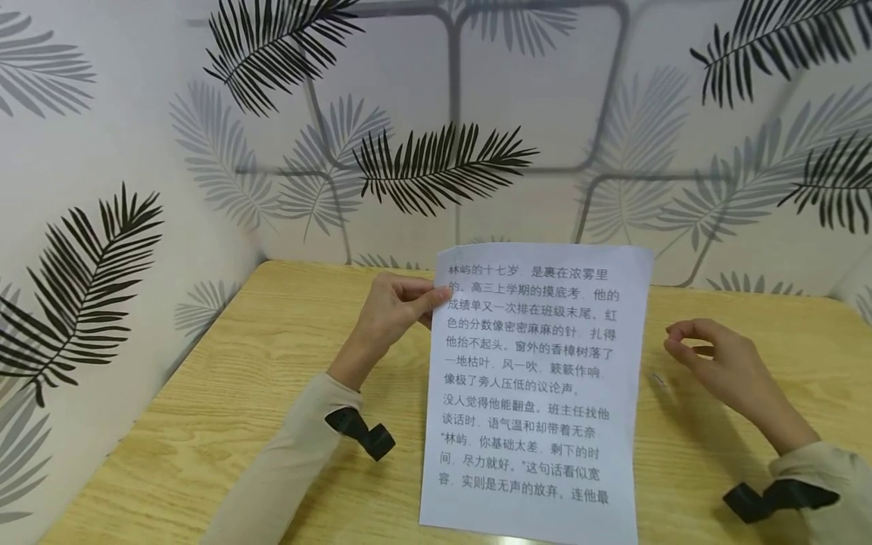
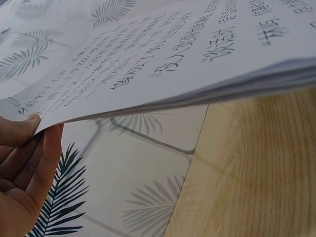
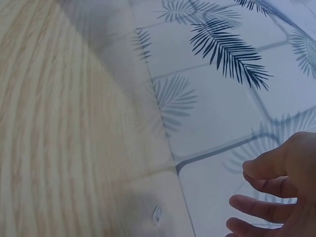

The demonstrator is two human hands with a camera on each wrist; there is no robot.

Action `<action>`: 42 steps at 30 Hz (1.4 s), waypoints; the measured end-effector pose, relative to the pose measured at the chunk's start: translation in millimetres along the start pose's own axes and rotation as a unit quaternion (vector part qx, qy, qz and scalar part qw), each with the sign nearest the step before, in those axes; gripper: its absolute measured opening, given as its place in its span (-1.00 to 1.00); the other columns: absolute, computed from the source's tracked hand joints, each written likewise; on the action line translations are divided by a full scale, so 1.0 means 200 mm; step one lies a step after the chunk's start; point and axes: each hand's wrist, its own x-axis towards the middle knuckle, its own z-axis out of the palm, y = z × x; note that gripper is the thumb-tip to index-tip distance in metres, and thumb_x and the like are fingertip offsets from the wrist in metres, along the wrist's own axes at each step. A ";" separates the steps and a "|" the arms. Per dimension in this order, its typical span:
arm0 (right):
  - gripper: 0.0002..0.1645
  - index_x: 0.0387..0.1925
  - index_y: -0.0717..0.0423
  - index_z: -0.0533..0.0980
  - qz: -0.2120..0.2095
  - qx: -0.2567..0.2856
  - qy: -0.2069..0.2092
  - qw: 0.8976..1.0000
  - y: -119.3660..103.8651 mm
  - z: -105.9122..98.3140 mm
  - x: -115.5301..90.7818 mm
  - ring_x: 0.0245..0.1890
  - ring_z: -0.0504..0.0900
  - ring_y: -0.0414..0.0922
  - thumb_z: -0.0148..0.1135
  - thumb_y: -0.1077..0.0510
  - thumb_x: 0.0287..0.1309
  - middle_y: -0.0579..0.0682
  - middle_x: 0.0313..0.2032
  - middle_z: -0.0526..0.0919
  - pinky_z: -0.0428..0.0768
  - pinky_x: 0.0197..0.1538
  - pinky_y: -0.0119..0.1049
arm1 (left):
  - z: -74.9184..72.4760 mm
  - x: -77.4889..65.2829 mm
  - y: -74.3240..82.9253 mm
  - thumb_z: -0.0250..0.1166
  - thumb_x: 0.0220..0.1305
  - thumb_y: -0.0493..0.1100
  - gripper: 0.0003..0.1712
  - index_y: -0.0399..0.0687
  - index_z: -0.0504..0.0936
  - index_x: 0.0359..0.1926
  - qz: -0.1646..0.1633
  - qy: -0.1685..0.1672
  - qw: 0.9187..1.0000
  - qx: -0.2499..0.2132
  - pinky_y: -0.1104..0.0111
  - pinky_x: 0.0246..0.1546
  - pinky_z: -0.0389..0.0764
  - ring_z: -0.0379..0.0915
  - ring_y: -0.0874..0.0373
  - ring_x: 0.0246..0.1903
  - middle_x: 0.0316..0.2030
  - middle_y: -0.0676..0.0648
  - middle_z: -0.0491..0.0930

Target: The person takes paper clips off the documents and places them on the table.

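Observation:
A stack of printed paper sheets point(image 1: 538, 393) stands upright before me in the head view, its text facing the camera. My left hand point(image 1: 402, 306) pinches it by the upper left edge, thumb on the front and fingers behind. In the left wrist view several layers show along the side of the paper sheets point(image 2: 163, 74), with my left hand point(image 2: 24, 168) at the top corner. To the right of the paper, my right hand point(image 1: 722, 367) hovers over the table with fingers loosely bent and nothing in them; its spread fingers also show in the right wrist view.
A small, shiny, pale object point(image 1: 659, 381) lies on the wooden table point(image 1: 272, 356) below my right fingertips. Behind the table stands a wall point(image 1: 524, 98) with a leaf pattern. Each wrist carries a black device on a strap.

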 end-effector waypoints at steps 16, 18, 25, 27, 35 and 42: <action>-0.83 -0.22 0.22 0.54 0.003 -0.012 0.016 1.000 -0.08 -0.05 0.02 -0.16 0.53 -0.36 0.18 0.16 0.33 0.30 -0.03 0.61 0.41 -0.23 -0.75 | 0.00 0.00 0.00 0.28 0.28 -0.34 -0.79 -0.51 0.68 -0.20 0.000 0.001 1.000 -0.008 0.28 -0.47 0.69 0.62 0.12 -0.62 -0.39 -0.33 0.69; -0.83 -0.21 0.24 0.55 0.000 -0.011 0.020 1.000 -0.09 -0.05 0.03 -0.18 0.39 -0.60 0.18 0.17 0.33 0.31 -0.03 0.61 0.39 -0.23 -0.77 | 0.00 0.00 0.00 0.28 0.27 -0.34 -0.79 -0.51 0.68 -0.20 0.002 0.002 1.000 -0.011 0.29 -0.47 0.69 0.62 0.12 -0.62 -0.39 -0.33 0.69; -0.79 -0.21 0.27 0.55 -0.011 -0.002 0.032 0.999 -0.14 -0.08 0.05 -0.16 0.23 -0.76 0.17 0.16 0.34 0.32 -0.03 0.60 0.37 -0.21 -0.77 | -0.01 0.01 0.00 0.28 0.28 -0.33 -0.77 -0.50 0.67 -0.17 0.003 0.006 1.000 -0.021 0.29 -0.48 0.68 0.63 0.12 -0.60 -0.38 -0.31 0.70; -0.80 -0.24 0.26 0.54 -0.012 0.001 0.039 0.999 -0.16 -0.08 0.06 -0.15 0.23 -0.74 0.17 0.15 0.34 0.30 -0.03 0.60 0.36 -0.20 -0.78 | 0.00 0.01 0.00 0.28 0.28 -0.33 -0.77 -0.50 0.67 -0.17 0.005 0.006 1.000 -0.023 0.28 -0.48 0.68 0.63 0.12 -0.60 -0.38 -0.31 0.70; -0.81 -0.27 0.24 0.50 -0.020 0.021 0.063 0.998 -0.23 -0.11 0.09 -0.11 0.28 -0.68 0.16 0.15 0.35 0.22 -0.02 0.58 0.35 -0.16 -0.78 | 0.01 0.01 0.00 0.28 0.27 -0.35 -0.78 -0.51 0.67 -0.18 0.018 0.002 1.000 -0.020 0.28 -0.49 0.68 0.63 0.13 -0.61 -0.38 -0.34 0.69; -0.76 -0.20 0.28 0.51 -0.014 0.027 0.072 0.997 -0.27 -0.12 0.12 -0.12 0.30 -0.65 0.13 0.13 0.36 0.19 -0.03 0.57 0.35 -0.16 -0.76 | 0.01 0.00 -0.01 0.28 0.28 -0.33 -0.78 -0.50 0.68 -0.18 0.016 -0.004 1.000 -0.016 0.26 -0.47 0.69 0.63 0.11 -0.60 -0.37 -0.34 0.69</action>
